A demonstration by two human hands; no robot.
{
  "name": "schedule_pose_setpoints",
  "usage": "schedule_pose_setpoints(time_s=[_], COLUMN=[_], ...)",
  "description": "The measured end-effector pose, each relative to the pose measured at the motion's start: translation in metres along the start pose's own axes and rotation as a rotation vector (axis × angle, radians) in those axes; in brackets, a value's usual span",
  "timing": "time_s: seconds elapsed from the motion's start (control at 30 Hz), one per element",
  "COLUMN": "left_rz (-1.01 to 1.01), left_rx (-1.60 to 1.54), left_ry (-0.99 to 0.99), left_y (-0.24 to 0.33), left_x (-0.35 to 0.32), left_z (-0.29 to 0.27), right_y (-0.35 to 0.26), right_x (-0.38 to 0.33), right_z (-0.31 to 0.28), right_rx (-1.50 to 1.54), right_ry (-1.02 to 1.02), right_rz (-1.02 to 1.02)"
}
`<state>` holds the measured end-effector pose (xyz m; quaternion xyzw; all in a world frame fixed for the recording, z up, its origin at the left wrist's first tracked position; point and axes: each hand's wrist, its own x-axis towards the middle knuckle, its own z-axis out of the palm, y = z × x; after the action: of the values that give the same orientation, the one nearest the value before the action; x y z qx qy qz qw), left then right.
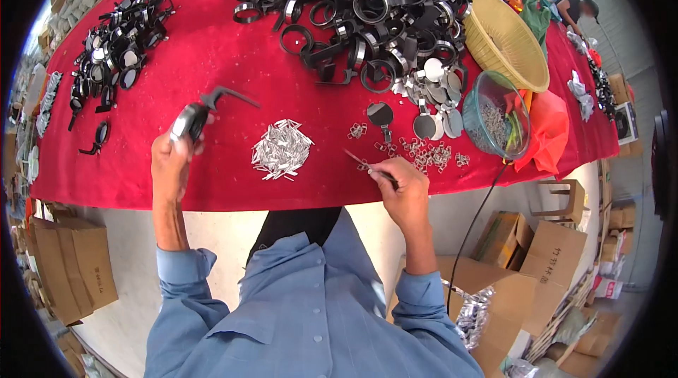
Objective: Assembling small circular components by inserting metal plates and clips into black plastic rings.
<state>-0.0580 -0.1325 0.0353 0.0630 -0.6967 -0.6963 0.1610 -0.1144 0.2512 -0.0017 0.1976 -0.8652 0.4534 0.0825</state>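
Note:
Near the table's front left, my left hand point(169, 167) is closed round a black-and-silver round part with an arm point(189, 122). The part is raised, its arm pointing right, and the hand is slightly blurred. My right hand point(409, 189) grips a thin pointed tool point(385, 177), whose tip points up and left; I cannot tell its exact kind. A pile of small silver strips point(281, 150) lies between my hands. Beyond my right hand, small metal clips point(427, 156) are scattered, with another little cluster of clips point(357, 130) by a dark round disc with a tab point(380, 114).
Black ring parts with arms point(371, 7) are heaped at the back; assembled parts point(106, 53) lie far left. Silver discs point(441, 85), a green-tinted bowl point(487, 139) and a yellow basket point(498, 32) stand right. Cardboard boxes point(74, 268) flank the red-covered table point(212, 46). Another person point(575, 10) is far right.

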Motion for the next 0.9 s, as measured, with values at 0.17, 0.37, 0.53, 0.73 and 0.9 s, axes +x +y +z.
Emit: schedule_pose_setpoints(time_s=[0.17, 0.37, 0.53, 0.73, 0.9], left_rz=[0.022, -0.133, -0.278, -0.397, -0.562], left_rx=[-0.013, -0.348, -0.596, -0.851, -0.884], left_ry=[-0.172, -0.189, -0.216, -0.249, -0.180], left_y=[-0.002, -0.009, -0.025, -0.031, -0.036], left_x=[-0.027, -0.039, -0.053, -0.058, -0.060], left_z=[0.009, 0.052, 0.077, 0.095, 0.097], right_y=[0.001, 0.013, -0.003, -0.007, -0.002], right_x=[-0.011, -0.009, -0.002, 0.001, 0.011], right_z=[0.008, 0.023, 0.028, 0.041, 0.046], right_rx=[0.207, 0.399, 0.615, 0.457, -0.312], right_ry=[0.104, 0.165, 0.147, 0.139, -0.055], right_rz=[0.261, 0.316, 0.419, 0.218, -0.364])
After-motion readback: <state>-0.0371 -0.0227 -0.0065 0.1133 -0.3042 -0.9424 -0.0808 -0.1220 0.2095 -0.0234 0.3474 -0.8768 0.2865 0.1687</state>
